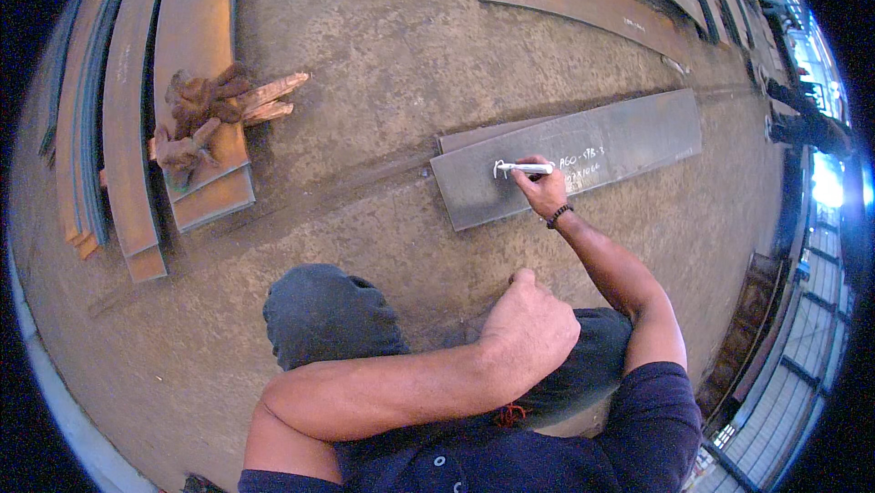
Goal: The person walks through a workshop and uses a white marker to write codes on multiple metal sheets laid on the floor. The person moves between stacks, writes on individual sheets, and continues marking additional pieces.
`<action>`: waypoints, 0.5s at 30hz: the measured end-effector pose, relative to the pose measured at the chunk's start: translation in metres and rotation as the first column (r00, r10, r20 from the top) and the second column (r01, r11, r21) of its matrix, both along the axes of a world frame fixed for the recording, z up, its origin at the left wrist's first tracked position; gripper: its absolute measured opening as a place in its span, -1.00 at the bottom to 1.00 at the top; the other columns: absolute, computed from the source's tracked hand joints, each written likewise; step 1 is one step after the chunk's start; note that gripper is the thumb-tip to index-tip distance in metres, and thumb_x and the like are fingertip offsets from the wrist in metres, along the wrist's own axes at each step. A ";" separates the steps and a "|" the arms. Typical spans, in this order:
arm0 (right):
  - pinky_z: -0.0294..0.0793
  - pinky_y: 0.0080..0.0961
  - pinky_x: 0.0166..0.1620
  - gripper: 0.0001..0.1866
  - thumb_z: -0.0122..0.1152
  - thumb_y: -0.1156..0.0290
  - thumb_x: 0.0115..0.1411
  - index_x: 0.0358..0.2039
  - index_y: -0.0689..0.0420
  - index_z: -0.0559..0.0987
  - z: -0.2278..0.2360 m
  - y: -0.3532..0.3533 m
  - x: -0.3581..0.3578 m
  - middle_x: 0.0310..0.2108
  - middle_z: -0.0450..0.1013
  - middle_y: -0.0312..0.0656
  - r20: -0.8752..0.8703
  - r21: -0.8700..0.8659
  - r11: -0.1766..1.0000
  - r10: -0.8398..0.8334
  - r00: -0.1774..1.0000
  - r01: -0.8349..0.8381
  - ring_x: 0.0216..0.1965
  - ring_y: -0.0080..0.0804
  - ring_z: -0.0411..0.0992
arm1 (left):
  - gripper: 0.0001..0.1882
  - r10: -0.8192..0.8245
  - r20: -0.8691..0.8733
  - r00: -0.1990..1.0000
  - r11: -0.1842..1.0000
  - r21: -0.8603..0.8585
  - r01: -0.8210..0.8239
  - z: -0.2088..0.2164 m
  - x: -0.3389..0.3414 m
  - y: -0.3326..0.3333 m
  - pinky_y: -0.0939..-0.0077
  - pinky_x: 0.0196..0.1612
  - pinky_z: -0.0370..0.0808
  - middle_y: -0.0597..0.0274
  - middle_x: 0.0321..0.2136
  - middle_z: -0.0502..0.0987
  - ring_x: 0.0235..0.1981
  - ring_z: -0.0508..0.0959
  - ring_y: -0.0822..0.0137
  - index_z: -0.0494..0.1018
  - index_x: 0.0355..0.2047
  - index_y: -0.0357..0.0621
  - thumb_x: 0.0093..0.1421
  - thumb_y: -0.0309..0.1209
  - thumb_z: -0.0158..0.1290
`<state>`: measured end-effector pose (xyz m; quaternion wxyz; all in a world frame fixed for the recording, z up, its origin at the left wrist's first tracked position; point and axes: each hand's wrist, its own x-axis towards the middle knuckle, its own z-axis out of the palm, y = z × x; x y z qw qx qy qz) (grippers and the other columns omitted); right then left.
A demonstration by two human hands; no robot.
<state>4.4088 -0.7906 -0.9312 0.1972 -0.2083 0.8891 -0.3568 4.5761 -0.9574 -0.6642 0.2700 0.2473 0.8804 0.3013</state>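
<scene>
My right hand, a dark beaded bracelet at its wrist, grips a white paint marker between thumb and fingers. The marker's tip meets the grey steel plate at fresh white strokes near the plate's left end; more white handwriting runs to the right of the hand. Under the plate's far left edge shows another flat piece. My left hand is closed above my right knee, at the end of a forearm laid across my body. Its fingers are mostly hidden, and whatever they may hold does not show.
Long rusty steel strips lie stacked at the left, with brown worn gloves and split wood pieces on them. More steel plates lie at the far right. Near the right edge stands a person in dark trousers.
</scene>
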 end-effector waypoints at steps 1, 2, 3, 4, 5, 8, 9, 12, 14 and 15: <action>0.50 -0.51 -0.33 -0.75 0.32 0.29 0.12 -0.27 0.19 0.60 -0.001 -0.001 0.000 -0.44 0.58 -0.21 0.009 0.039 0.999 -0.005 1.000 0.005 -0.42 -0.54 0.51 | -0.81 -0.008 0.000 1.000 1.000 -0.008 0.008 0.000 0.000 0.000 0.29 -0.19 0.37 0.28 -0.46 0.63 -0.29 0.61 0.29 0.61 -0.37 -0.07 0.15 -0.32 0.03; 0.50 -0.52 -0.33 -0.76 0.31 0.30 0.13 -0.26 0.19 0.60 -0.001 -0.001 -0.001 -0.44 0.58 -0.21 0.014 0.062 0.998 -0.006 1.000 0.006 -0.42 -0.54 0.51 | -0.81 -0.008 0.001 1.000 1.000 -0.010 0.008 0.000 0.000 -0.001 0.29 -0.19 0.37 0.28 -0.46 0.63 -0.28 0.61 0.29 0.61 -0.37 -0.07 0.15 -0.32 0.02; 0.50 -0.52 -0.33 -0.76 0.31 0.31 0.14 -0.25 0.19 0.60 -0.002 -0.001 -0.002 -0.44 0.58 -0.22 0.038 0.118 0.993 -0.024 0.999 0.020 -0.41 -0.55 0.52 | -0.81 -0.007 0.003 1.000 1.000 -0.012 0.008 0.000 0.000 -0.001 0.29 -0.19 0.37 0.27 -0.46 0.64 -0.28 0.61 0.29 0.61 -0.36 -0.07 0.15 -0.32 0.02; 0.49 -0.53 -0.33 -0.76 0.31 0.31 0.14 -0.25 0.18 0.60 -0.002 -0.001 -0.003 -0.44 0.58 -0.22 0.007 0.043 0.999 -0.028 1.000 0.028 -0.41 -0.56 0.51 | -0.81 -0.011 0.003 1.000 1.000 -0.019 0.011 0.000 0.000 -0.001 0.29 -0.19 0.37 0.27 -0.45 0.64 -0.28 0.61 0.29 0.61 -0.36 -0.07 0.16 -0.32 0.02; 0.49 -0.54 -0.33 -0.77 0.31 0.31 0.14 -0.25 0.18 0.60 -0.002 0.000 -0.005 -0.44 0.58 -0.23 -0.004 0.001 0.999 -0.051 0.999 0.051 -0.41 -0.57 0.50 | -0.81 -0.005 0.004 1.000 1.000 -0.018 0.005 0.000 -0.001 -0.001 0.30 -0.19 0.37 0.27 -0.45 0.64 -0.28 0.61 0.28 0.61 -0.36 -0.07 0.16 -0.32 0.02; 0.49 -0.54 -0.34 -0.77 0.31 0.33 0.12 -0.26 0.17 0.60 -0.002 0.005 -0.007 -0.45 0.57 -0.25 -0.028 -0.049 0.996 -0.080 0.996 0.079 -0.42 -0.58 0.50 | -0.81 0.007 0.003 1.000 0.999 -0.033 -0.007 0.001 -0.001 0.000 0.29 -0.17 0.35 0.28 -0.44 0.64 -0.28 0.61 0.28 0.63 -0.36 -0.04 0.16 -0.33 0.03; 0.49 -0.54 -0.34 -0.78 0.31 0.33 0.12 -0.26 0.17 0.60 -0.002 0.006 -0.008 -0.46 0.57 -0.25 -0.051 -0.081 0.994 -0.076 0.996 0.072 -0.43 -0.57 0.50 | -0.81 0.018 0.006 1.000 0.999 -0.040 -0.018 0.001 -0.001 0.001 0.28 -0.15 0.33 0.29 -0.42 0.65 -0.27 0.62 0.28 0.65 -0.35 -0.02 0.17 -0.34 0.04; 0.49 -0.54 -0.35 -0.78 0.31 0.33 0.11 -0.27 0.17 0.60 -0.002 0.012 -0.007 -0.47 0.57 -0.25 -0.009 0.095 0.995 -0.024 1.000 0.025 -0.44 -0.58 0.49 | -0.82 0.016 0.018 1.000 0.998 -0.054 -0.015 0.002 -0.001 0.003 0.25 -0.14 0.32 0.30 -0.40 0.66 -0.26 0.63 0.28 0.66 -0.34 0.01 0.16 -0.35 0.05; 0.48 -0.54 -0.35 -0.79 0.31 0.32 0.12 -0.28 0.16 0.60 -0.001 0.014 -0.007 -0.48 0.57 -0.26 -0.011 0.085 0.996 -0.024 1.000 0.024 -0.45 -0.58 0.48 | -0.82 0.010 0.024 1.000 0.999 -0.050 -0.009 0.002 -0.001 0.003 0.24 -0.15 0.33 0.29 -0.39 0.66 -0.26 0.63 0.27 0.66 -0.34 0.01 0.16 -0.35 0.05; 0.48 -0.55 -0.35 -0.80 0.30 0.32 0.12 -0.28 0.15 0.60 -0.001 0.015 -0.007 -0.49 0.57 -0.26 0.007 0.135 0.989 -0.060 0.998 0.059 -0.46 -0.58 0.48 | -0.82 0.010 0.025 1.000 0.999 -0.041 -0.009 0.001 -0.002 0.003 0.24 -0.15 0.33 0.29 -0.39 0.66 -0.26 0.63 0.27 0.66 -0.34 0.01 0.16 -0.35 0.05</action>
